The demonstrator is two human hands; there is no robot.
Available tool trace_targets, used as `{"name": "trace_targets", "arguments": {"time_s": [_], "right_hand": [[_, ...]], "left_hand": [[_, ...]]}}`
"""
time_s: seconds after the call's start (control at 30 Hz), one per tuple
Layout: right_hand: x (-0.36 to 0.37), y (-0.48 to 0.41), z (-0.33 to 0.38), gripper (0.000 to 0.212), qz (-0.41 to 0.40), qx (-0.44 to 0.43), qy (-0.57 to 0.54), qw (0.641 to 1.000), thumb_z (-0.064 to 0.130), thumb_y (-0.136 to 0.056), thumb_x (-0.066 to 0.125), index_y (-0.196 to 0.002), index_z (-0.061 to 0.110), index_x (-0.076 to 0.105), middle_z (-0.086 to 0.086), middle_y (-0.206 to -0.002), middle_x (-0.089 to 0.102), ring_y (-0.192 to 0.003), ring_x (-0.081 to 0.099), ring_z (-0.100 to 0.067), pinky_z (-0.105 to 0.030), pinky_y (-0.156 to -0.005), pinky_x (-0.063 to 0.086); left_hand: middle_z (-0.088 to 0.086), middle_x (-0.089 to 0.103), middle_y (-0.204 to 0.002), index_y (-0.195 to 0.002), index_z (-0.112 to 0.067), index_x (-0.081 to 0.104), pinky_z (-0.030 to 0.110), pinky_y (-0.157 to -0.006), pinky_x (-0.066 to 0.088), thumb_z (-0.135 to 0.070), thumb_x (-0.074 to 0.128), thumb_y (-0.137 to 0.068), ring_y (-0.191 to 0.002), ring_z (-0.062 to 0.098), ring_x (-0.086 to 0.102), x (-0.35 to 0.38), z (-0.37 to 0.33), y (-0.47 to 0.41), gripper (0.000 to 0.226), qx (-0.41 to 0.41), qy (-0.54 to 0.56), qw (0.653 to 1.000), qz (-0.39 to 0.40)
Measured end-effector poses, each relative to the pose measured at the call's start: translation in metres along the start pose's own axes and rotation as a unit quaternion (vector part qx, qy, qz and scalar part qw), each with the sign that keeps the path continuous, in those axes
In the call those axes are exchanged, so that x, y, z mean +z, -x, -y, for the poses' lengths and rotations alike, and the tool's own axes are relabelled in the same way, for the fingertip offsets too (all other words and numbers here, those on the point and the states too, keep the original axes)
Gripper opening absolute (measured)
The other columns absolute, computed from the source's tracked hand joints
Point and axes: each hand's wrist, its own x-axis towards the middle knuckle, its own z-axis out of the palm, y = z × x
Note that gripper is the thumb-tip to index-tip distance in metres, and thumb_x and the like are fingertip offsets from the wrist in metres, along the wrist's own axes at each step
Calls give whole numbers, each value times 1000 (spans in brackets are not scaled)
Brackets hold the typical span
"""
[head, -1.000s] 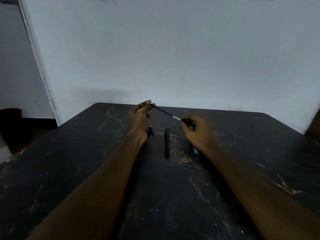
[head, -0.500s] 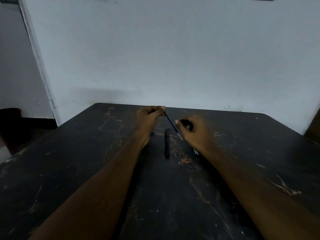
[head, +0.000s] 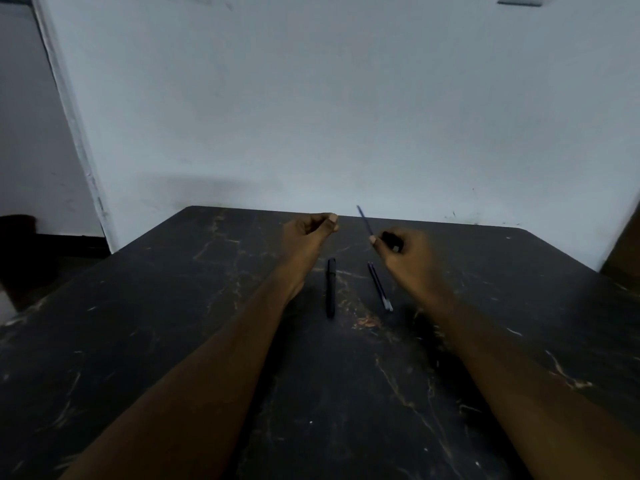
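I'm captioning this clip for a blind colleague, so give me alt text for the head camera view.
A person's right hand pinches a thin blue refill pointing up and away, while the left hand is curled, nothing visible in it. Between the forearms, a black pen and two more refills lie on a dark marbled table.

Slender forearms [head: 221,344] — bare to the frame's edge — end in the left hand [head: 306,233] and right hand [head: 403,252].

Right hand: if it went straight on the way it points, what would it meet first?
Nothing close: the right hand, gripping a thin blue refill, aims over the table at the white wall. Depth is hard to judge.
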Motion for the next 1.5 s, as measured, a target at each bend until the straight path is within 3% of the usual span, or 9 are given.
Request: {"name": "trace_targets", "arguments": {"time_s": [0.17, 0.33, 0.57, 0.83, 0.97, 1.1, 1.23, 1.33, 1.5], "right_hand": [[-19, -7, -26, 25, 16, 105, 96, 990, 32, -86, 71, -68, 16, 64, -1, -56, 55, -62, 60, -26, -38, -60, 46], [-29, -3, -33, 30, 75, 168, 207, 961, 35, -82, 72, -97, 10, 76, -12, -84, 73, -75, 68, -28, -36, -70, 57], [-31, -1, -29, 39, 80, 198, 221, 952, 41, -82, 72, -104, 8, 73, -11, -90, 72, -80, 67, -26, -36, -73, 57], [-32, 2, -24, 40, 70, 198, 219, 953, 45, -79, 71, -100, 10, 75, -9, -86, 72, -74, 67, -24, -39, -72, 60], [-31, 3, -22, 38, 59, 194, 222, 954, 47, -77, 70, -93, 13, 76, -6, -79, 71, -68, 65, -21, -35, -67, 59], [-31, 4, -21, 37, 51, 195, 218, 955, 47, -76, 70, -86, 12, 75, -5, -71, 68, -66, 65, -23, -33, -63, 57], [-30, 4, -16, 30, 21, 155, 206, 966, 43, -80, 69, -92, 16, 76, -4, -76, 71, -74, 67, -23, -30, -63, 53], [-26, 1, -9, 29, 44, 131, 219, 966, 40, -81, 69, -90, 14, 77, -6, -81, 73, -75, 67, -24, -38, -70, 58], [-17, 1, 4, 33, 105, 121, 243, 957, 46, -80, 69, -91, 15, 73, -5, -83, 70, -76, 66, -24, -38, -71, 58]], "left_hand": [[2, 75, -93, -99, -13, 74, 13, -69, 51, -22, 73, -87, -85, 9, 68, 3, 5, 3, 15, 19, -62, 998, 25], [-10, 72, -83, -91, -20, 74, 6, -62, 48, -25, 74, -86, -74, -2, 65, 5, 9, 4, 7, 39, -113, 993, 20], [-10, 71, -81, -92, -20, 75, 10, -63, 47, -30, 72, -87, -70, -4, 64, 4, 10, 6, 12, 60, -149, 987, 14], [-13, 72, -81, -89, -23, 75, 14, -66, 49, -34, 72, -86, -72, -3, 65, 5, 10, 8, 11, 54, -150, 987, 14], [-13, 72, -80, -84, -30, 72, 9, -63, 48, -36, 72, -86, -71, -7, 64, 4, 9, 10, 6, 52, -150, 987, 20], [-12, 72, -80, -87, -26, 74, 7, -61, 46, -37, 71, -87, -70, -6, 64, 3, 9, 10, 11, 52, -151, 987, 19], [-10, 72, -82, -90, -21, 75, 10, -63, 47, -37, 71, -87, -72, -3, 64, 4, 10, 10, 17, 50, -158, 986, 12], [-9, 72, -81, -92, -17, 76, 9, -61, 46, -36, 71, -87, -70, -3, 63, 4, 10, 9, 20, 54, -163, 985, 4], [-6, 73, -85, -95, -16, 76, 7, -60, 46, -36, 71, -87, -75, 1, 66, 4, 8, 11, 22, 53, -166, 985, -4]]}}
